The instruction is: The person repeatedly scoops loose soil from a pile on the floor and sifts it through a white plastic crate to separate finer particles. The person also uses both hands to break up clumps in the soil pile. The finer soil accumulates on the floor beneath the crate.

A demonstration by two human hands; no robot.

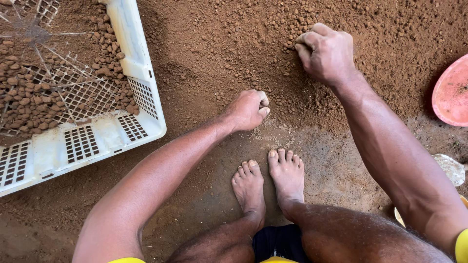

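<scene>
Count: two bare hands, two bare feet (269,181), one white perforated plastic crate (100,134), one pink round plastic basin (452,92) at the right edge, one pale flat object (451,168) below it — kind not determinable.

Left hand (247,109): fingers curled into a closed fist, knuckles resting on the loose reddish-brown soil (204,53); whether anything is enclosed cannot be told. Right hand (325,51): fingers folded tight, pressed into a scatter of small brown soil pellets (265,29) at the upper centre; contents of the grip not visible. The two hands are apart, the right farther from the body.

Surface: bare earth ground, fine powder with a coarser granular band across the top, and a paler scraped patch just ahead of the toes. No walls visible.

Container: the crate lies at upper left, tilted, its mesh floor holding many rounded brown pebble-like clods (34,97) — too many to count — over a layer of soil. Basin contents not visible.
</scene>
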